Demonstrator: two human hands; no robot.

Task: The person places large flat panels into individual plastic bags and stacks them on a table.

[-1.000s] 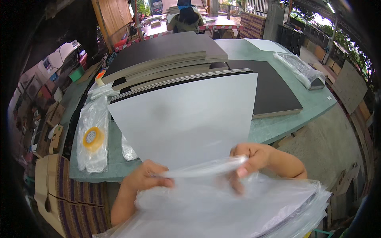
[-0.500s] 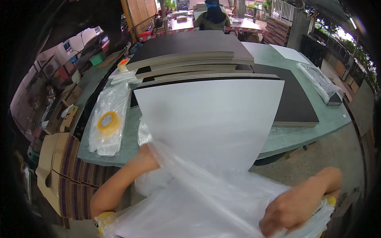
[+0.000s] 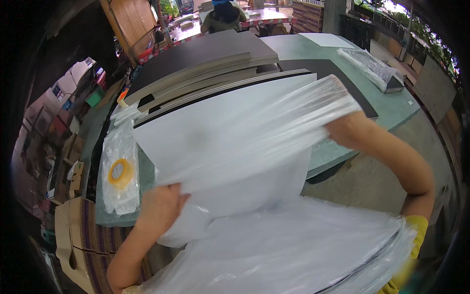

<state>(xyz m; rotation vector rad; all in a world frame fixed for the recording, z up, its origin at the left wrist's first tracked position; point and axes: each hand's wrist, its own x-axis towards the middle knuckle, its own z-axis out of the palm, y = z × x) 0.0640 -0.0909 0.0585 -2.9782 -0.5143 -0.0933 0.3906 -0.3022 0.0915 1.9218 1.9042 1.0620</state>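
A clear plastic bag (image 3: 254,139) is stretched slantwise between my two hands, across the front of a white board (image 3: 196,127). My left hand (image 3: 161,208) grips its lower left edge, thumb and fingers closed, slightly blurred. At the upper right my right hand (image 3: 346,130) is closed on the other end of the bag, fingers partly covered by the bunched plastic. The white board leans at the front of several thin dark-edged boards (image 3: 225,90), tilted toward me at the table's edge. More clear plastic (image 3: 293,240) lies spread in front of my body.
Thick dark boards (image 3: 196,63) are stacked on the green table (image 3: 328,159). A roll of yellow tape (image 3: 121,172) rests on folded plastic (image 3: 115,198) at left. Wrapped plastic (image 3: 369,68) lies at right. Flattened cartons (image 3: 88,235) stand lower left. Another person (image 3: 223,19) is at a far table.
My right hand has swung up and away from the lower right, drawing the plastic across the white board. My left hand has moved down and slightly left. The view has shifted.
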